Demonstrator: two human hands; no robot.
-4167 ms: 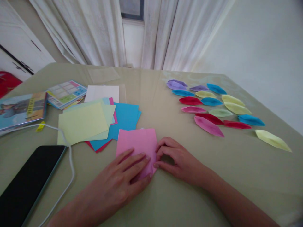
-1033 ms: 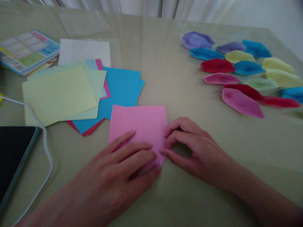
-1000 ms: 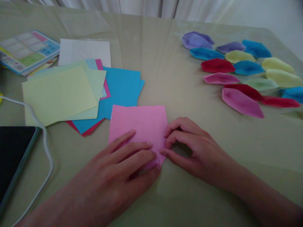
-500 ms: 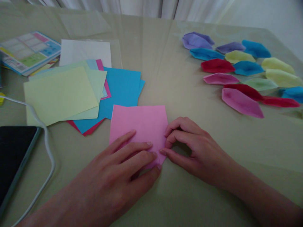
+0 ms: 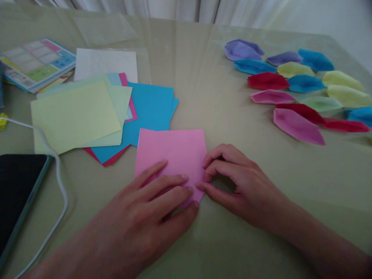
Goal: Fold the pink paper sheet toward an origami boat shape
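A sheet of pink origami paper point(image 5: 174, 149) lies on the table in front of me, its lower right corner folded in. My left hand point(image 5: 151, 215) rests on its lower part, fingers stretched out and pressing down, hiding the lower left of the sheet. At the right edge, my right hand point(image 5: 235, 178) pinches the pink paper between thumb and bent fingers. The sheet's top left touches or lies very near a blue sheet point(image 5: 152, 104).
Left of the pink sheet are pale yellow paper point(image 5: 75, 116), white paper point(image 5: 107, 64) and a booklet point(image 5: 37, 66). A white cable point(image 5: 59, 178) runs past a dark phone or tablet point(image 5: 20, 193). Several folded paper shapes point(image 5: 299, 126) lie at the right.
Both hands keep the same hold on the pink paper. The whole view has shifted very slightly; nothing else has visibly moved.
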